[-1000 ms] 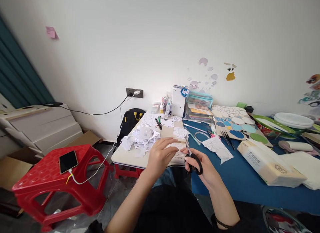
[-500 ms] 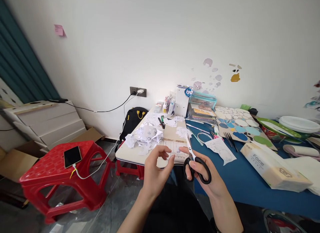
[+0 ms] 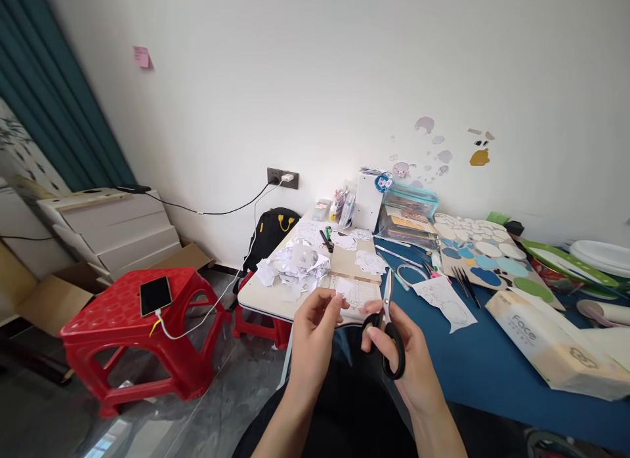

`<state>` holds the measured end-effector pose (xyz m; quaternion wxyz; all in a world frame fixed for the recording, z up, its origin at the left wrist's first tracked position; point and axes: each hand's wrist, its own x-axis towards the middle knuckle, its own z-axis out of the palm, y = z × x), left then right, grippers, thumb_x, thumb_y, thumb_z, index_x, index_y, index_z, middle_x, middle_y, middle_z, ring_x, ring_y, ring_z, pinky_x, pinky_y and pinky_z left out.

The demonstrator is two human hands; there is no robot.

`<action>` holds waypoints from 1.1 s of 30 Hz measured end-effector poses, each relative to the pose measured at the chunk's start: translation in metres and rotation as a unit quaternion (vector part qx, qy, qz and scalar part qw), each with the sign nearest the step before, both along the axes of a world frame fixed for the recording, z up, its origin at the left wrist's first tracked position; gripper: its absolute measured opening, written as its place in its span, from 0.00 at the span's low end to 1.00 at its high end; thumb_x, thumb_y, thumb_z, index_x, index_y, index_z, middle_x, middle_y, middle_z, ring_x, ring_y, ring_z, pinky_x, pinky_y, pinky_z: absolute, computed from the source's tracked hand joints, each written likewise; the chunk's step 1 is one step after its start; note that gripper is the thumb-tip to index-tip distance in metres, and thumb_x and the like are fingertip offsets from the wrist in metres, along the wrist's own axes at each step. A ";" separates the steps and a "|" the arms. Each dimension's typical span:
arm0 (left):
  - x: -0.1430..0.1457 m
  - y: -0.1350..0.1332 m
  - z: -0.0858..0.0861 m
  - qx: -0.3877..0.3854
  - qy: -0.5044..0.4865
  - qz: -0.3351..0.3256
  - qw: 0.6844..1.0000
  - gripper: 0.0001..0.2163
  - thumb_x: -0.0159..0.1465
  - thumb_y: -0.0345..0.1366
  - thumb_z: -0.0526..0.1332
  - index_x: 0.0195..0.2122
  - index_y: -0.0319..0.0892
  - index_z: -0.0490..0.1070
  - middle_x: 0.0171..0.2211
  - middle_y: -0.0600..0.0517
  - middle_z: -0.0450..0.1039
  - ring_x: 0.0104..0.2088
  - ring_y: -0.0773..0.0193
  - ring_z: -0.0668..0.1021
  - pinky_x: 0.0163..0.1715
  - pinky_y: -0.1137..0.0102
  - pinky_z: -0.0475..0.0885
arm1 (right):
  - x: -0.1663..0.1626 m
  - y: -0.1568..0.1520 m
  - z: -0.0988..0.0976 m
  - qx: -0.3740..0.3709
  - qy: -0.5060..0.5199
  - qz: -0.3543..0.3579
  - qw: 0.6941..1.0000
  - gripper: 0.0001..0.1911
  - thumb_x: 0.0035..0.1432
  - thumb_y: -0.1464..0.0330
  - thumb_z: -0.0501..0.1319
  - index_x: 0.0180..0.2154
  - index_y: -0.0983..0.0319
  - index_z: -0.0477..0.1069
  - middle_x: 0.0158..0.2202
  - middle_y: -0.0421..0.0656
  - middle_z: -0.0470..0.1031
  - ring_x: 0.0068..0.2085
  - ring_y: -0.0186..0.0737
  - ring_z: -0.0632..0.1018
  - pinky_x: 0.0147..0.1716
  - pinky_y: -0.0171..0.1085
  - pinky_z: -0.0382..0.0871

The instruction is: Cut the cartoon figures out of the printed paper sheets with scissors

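Note:
My right hand [image 3: 406,343] holds a pair of scissors [image 3: 388,317] with black handles, thumb and fingers through the loops, the blades pointing up and looking closed. Just to its left, my left hand [image 3: 315,333] is closed in a pinch, thumb against fingers. A small white piece of paper [image 3: 344,287] shows at those fingertips, mostly hidden by them. Beneath both hands lies a grid-printed page [image 3: 361,290]. A heap of paper scraps [image 3: 295,264] is left of it on the white table [image 3: 256,299]. Paper cut-outs [image 3: 370,262] rest on brown card behind.
A blue table [image 3: 443,363] on the right carries a tissue pack [image 3: 546,340], tweezers [image 3: 466,284], a drawn paper sheet [image 3: 445,300] and a board of coloured shapes [image 3: 485,254]. A red stool [image 3: 123,300] with a charging phone [image 3: 156,295] stands left.
The view has turned slightly left, so the surroundings sit farther right. My right hand has tilted the scissors more upright. The left hand stays pinched close beside them.

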<state>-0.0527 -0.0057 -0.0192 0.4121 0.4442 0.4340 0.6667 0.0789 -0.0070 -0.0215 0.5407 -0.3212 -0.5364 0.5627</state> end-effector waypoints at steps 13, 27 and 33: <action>0.010 -0.019 0.009 0.001 0.001 -0.052 0.999 0.09 0.63 0.37 0.57 0.27 0.42 0.62 0.18 0.59 0.59 0.19 0.71 0.65 0.22 0.76 0.62 | -0.011 -0.011 -0.001 0.044 -0.067 0.104 0.991 0.09 0.54 0.64 0.62 0.31 0.61 0.64 0.27 0.37 0.59 0.30 0.37 0.62 0.30 0.35 0.57; 0.008 -0.025 0.007 0.005 0.073 -0.044 0.996 0.09 0.64 0.37 0.56 0.28 0.41 0.63 0.21 0.57 0.62 0.23 0.69 0.66 0.25 0.74 0.62 | -0.012 -0.016 0.006 0.017 -0.083 0.065 0.994 0.08 0.53 0.74 0.58 0.26 0.60 0.59 0.24 0.35 0.59 0.28 0.35 0.63 0.29 0.35 0.58; 0.006 -0.025 0.007 -0.001 0.055 -0.068 0.996 0.09 0.64 0.37 0.56 0.28 0.41 0.64 0.20 0.57 0.62 0.22 0.69 0.67 0.25 0.75 0.63 | -0.007 -0.015 0.004 0.020 -0.126 0.056 0.990 0.01 0.52 0.73 0.58 0.30 0.63 0.67 0.22 0.36 0.60 0.24 0.34 0.62 0.26 0.35 0.55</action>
